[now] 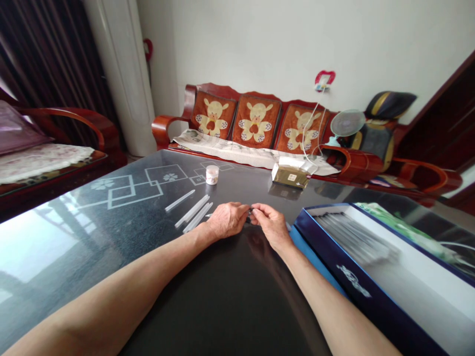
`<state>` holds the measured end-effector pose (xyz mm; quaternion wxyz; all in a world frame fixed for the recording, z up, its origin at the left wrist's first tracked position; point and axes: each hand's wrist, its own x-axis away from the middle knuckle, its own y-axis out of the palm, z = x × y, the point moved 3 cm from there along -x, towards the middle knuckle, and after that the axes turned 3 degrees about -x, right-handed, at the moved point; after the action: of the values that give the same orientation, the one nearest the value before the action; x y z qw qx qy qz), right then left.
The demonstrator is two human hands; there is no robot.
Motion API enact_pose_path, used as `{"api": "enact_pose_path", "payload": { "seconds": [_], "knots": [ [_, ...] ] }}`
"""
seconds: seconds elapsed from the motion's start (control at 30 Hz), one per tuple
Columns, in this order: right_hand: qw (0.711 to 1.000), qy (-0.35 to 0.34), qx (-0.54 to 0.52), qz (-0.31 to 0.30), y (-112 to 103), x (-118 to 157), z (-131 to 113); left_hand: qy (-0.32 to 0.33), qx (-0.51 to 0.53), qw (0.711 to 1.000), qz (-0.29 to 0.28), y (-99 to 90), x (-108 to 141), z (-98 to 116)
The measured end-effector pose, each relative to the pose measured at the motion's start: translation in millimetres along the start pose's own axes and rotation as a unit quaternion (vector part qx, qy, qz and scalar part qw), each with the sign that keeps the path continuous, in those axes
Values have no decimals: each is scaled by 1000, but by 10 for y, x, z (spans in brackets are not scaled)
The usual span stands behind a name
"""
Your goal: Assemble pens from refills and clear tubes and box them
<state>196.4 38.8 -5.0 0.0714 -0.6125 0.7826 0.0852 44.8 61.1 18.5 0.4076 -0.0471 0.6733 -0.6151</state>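
My left hand (228,220) and my right hand (271,225) meet above the dark table, both with closed fingers. Between the fingertips is a small dark piece (250,212), pinched by the right thumb and fingers; its kind is too small to tell. A thin pale tip (209,215) shows beside the left wrist; whether that hand holds it is hidden. To the left lie several slim whitish translucent tubes (192,210). By my right forearm stands a long dark-blue open box (334,262), with a row of slender clear-and-dark sticks (356,237) inside.
A small white patterned jar (212,175) stands behind the tubes. Farther right is a gold tissue box (291,175). A green-and-white packet (401,225) lies beyond the blue box. Behind the glossy table (122,237) is a wooden sofa (170,128) with bear cushions.
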Motion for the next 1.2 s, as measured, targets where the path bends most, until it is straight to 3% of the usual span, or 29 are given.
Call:
{"api": "enact_pose_path", "payload": {
  "seconds": [0.2, 0.6, 0.8, 0.93, 1.07, 1.2],
  "knots": [
    [999, 27, -34, 1, 28, 30, -29, -4, -12, 1000, -8, 1, 6, 7],
    [999, -11, 27, -17, 40, 10, -51, -24, -38, 999, -11, -62, -26, -13],
    [998, -19, 52, -27, 8, 5, -33, 25, -55, 998, 20, -57, -44, -34],
    [991, -44, 122, -43, -14, 24, -76, 52, -60, 997, 19, -62, -54, -7],
    [969, -67, 236, -22, -25, 51, -166, 58, -61, 996, 17, -67, -55, 14],
    [962, -100, 254, -15, -26, 71, -197, 53, -61, 996, 31, -43, -45, -16]
  ]
}}
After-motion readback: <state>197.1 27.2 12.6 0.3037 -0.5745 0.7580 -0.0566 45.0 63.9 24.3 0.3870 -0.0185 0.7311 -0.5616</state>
